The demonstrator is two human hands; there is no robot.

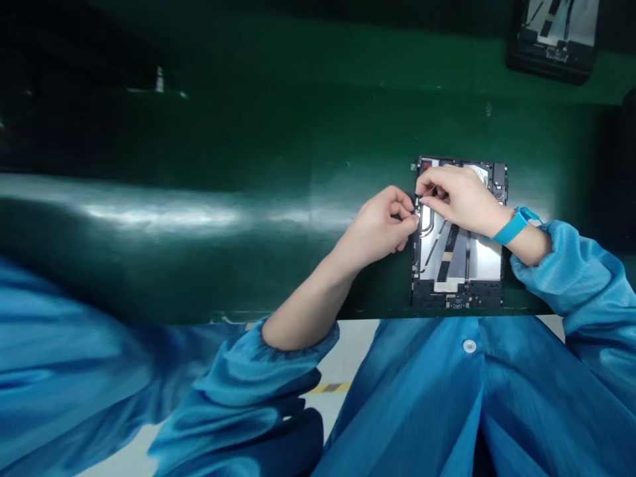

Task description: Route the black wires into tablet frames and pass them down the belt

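Observation:
An opened tablet lies on the green bench top near its front edge, its silver battery area, dark cables and black frame exposed. At its left edge, my left hand has thumb and forefinger pinched together; whatever may be between them is too small to make out. My right hand reaches over the tablet's upper part, thumb and forefinger closed near the same left edge. Its fingertips hide part of the inside, and any small piece in them cannot be named. A blue wrist strap circles my right wrist.
A second opened tablet rests at the back right of the green bench top. A blue-clothed person is close on my left. The bench's front edge runs just below the nearer tablet. Dark shapes fill the back left.

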